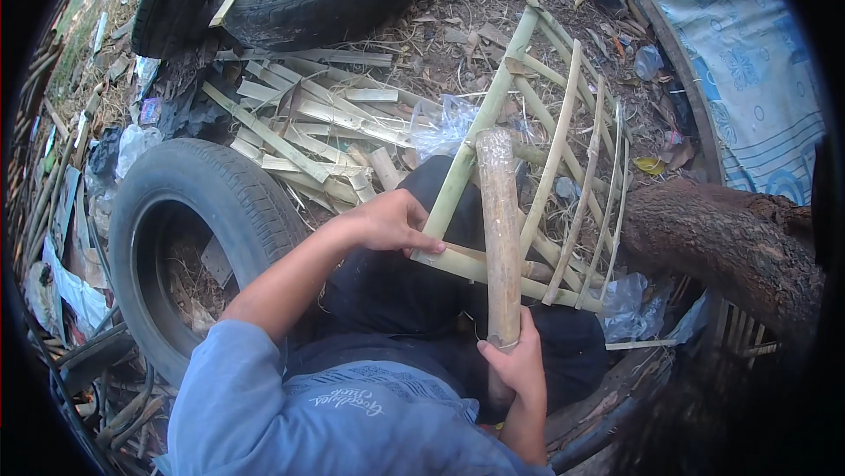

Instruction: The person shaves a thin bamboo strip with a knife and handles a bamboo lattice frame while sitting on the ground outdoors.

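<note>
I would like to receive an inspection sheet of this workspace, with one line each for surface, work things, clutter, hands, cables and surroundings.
Surface: bare ground, littered with dry leaves and twigs.
Work things: slatted bamboo frame by the person's legs; thick bamboo pole crossing in front of it, contact between them unclear.
Clutter: heap of split strips beyond the left forearm; clear plastic bag beside the heap.
Hands: left hand holds the frame's near-left corner; right hand grips the pole toward its lower end.
Cables: nothing seen that is clearly a cable.
Surroundings: tyre at left, rough log at right, blue patterned sheet at upper right.
</note>
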Tool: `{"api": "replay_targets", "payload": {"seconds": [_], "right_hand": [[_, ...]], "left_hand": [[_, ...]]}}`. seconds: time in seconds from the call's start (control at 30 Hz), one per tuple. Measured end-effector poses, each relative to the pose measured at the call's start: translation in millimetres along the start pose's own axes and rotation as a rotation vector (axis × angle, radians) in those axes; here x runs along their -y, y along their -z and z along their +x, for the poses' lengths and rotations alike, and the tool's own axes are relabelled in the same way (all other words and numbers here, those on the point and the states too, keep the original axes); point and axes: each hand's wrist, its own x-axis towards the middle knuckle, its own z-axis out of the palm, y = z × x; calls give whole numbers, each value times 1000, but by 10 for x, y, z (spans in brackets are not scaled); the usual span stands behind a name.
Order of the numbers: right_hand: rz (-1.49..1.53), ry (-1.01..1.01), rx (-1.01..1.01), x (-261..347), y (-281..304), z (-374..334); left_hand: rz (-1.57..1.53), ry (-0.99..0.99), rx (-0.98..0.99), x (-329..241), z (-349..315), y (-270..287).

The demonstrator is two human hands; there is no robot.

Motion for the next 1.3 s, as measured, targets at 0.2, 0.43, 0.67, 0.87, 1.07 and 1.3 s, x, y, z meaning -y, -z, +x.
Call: {"api": "replay_targets", "payload": {"seconds": [0.2,0.43,0.67,0.87,1.07,1.3], "right_hand": [[628,-276,184,-110,-17,-66],[1032,-209,4,-196,193,-161],[1031,-223,-307,-569,541,-419],[974,-192,-582,-820,865,-742],[1015,-114,-718,-1030,989,-832],[1133,-47,-694,-1317,904,-814]], "left_hand": [[7,19,-2,-18,-4,-4],[192,-23,-59,-171,-36,-26],[163,-11,-29,-279,-151,-79],[38,-94,-50,-696,-193,26],[143,-172,-163,-1511,-115,512],[182,-207,-361,-1853,296,1722]]}}
